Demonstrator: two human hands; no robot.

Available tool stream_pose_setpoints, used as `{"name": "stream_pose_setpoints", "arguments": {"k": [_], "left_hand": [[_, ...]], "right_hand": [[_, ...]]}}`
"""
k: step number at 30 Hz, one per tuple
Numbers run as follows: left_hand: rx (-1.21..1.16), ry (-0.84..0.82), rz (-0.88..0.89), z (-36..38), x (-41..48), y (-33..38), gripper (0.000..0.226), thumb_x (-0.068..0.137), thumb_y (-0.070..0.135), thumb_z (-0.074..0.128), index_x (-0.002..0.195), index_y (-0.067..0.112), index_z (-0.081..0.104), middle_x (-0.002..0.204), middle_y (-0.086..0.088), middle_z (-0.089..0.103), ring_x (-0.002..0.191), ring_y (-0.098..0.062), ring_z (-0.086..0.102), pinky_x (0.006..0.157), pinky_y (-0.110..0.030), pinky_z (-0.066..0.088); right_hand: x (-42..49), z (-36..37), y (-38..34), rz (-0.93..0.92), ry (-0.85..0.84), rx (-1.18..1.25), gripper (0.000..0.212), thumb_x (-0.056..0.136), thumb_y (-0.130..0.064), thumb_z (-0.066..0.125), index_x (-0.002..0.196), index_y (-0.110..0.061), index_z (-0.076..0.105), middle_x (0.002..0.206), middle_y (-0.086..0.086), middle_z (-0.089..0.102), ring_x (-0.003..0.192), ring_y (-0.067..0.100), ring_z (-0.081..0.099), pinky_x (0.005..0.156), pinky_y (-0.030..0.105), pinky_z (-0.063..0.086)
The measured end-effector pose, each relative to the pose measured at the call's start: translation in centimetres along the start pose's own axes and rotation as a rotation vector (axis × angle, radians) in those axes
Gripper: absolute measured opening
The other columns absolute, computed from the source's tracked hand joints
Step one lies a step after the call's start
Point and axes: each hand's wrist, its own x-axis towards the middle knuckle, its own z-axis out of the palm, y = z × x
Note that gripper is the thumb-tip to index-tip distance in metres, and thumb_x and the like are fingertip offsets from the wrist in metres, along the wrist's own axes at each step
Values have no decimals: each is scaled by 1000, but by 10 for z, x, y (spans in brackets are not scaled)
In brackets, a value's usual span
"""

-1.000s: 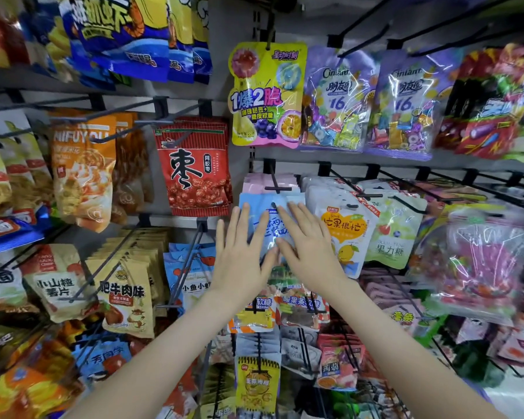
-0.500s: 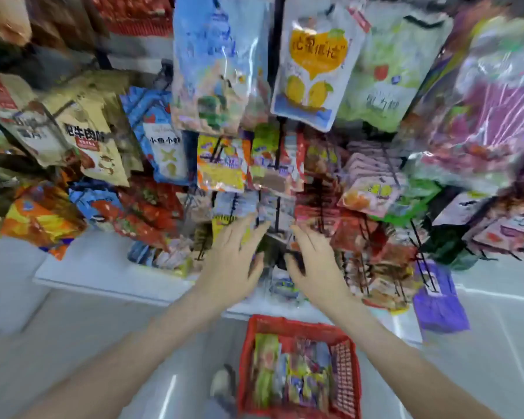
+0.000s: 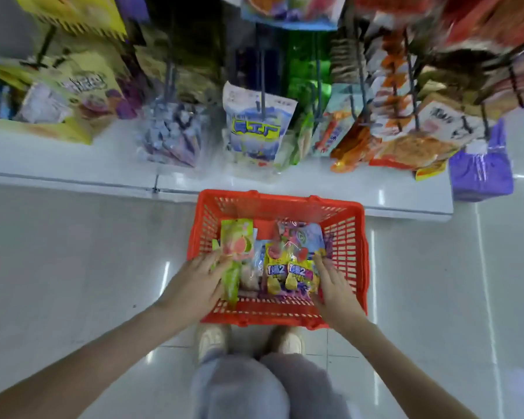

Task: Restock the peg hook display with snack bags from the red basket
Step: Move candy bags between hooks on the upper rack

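The slotted red plastic basket (image 3: 348,246) is showing a lattice of pale openings in its walls. A green pouch with a pink fruit picture (image 3: 236,241) is standing out against two yellow packets (image 3: 301,275) bearing blue-and-white lettering. A blue-and-white hanging bag (image 3: 256,131) is carrying yellow characters. The blurred hanging packets (image 3: 406,146) are looking orange and white, possibly banded. A purple foil bag (image 3: 481,173) is gleaming.
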Motion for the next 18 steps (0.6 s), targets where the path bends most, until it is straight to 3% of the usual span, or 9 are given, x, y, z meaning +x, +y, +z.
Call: {"name": "stream_pose_setpoints", "arguments": {"k": [3,7,11,13,15,17,18], "left_hand": [[35,5,4,77,32,-20,54,60,12,84,111,6,69,109,-18,66,89,-35,68,71,-38,57],[87,34,46,146,77,-38,57,59,16,86,112,5,68,114,-17,65,93,-34,67,76,-39,56],[97,87,67,184,109,-47,58,66,22,84,118,7,65,123,-16,62,107,-33,63,84,-42,54],[131,130,80,194,119,-51,57,67,24,82,120,9,65,120,-14,63,106,-32,63,83,-40,54],[63,92,67,199,125,-53,53,80,26,71,130,13,57,129,-14,57,115,-33,57,93,-41,49],[-143,-8,-33,198,131,-54,50,93,36,51,140,22,44,142,-7,45,128,-28,45,103,-38,39],[-262,-51,-108,197,136,-53,51,94,45,42,142,27,39,144,-2,42,130,-23,42,104,-35,37]], "right_hand": [[57,77,44,3,-68,-226,86,93,-30,53,150,-15,-9,159,6,4,145,25,7,119,42,8],[142,139,80,50,-44,-429,88,91,-24,52,149,-13,-13,159,10,0,144,28,8,116,45,14],[213,168,99,16,-69,-534,75,96,-19,42,150,-15,-10,157,13,8,144,30,8,115,46,16],[230,172,102,-8,-120,-589,76,94,-13,46,150,-12,-6,154,16,17,141,33,17,110,45,31],[231,164,97,-56,-122,-615,81,90,-12,51,149,-8,-4,152,15,23,140,30,25,104,40,40],[221,147,84,-193,-20,-576,82,85,-3,55,150,-3,4,150,16,31,137,27,34,100,35,44],[213,138,77,-334,106,-519,76,80,5,55,148,0,19,144,19,42,131,27,44,96,35,47]]}}
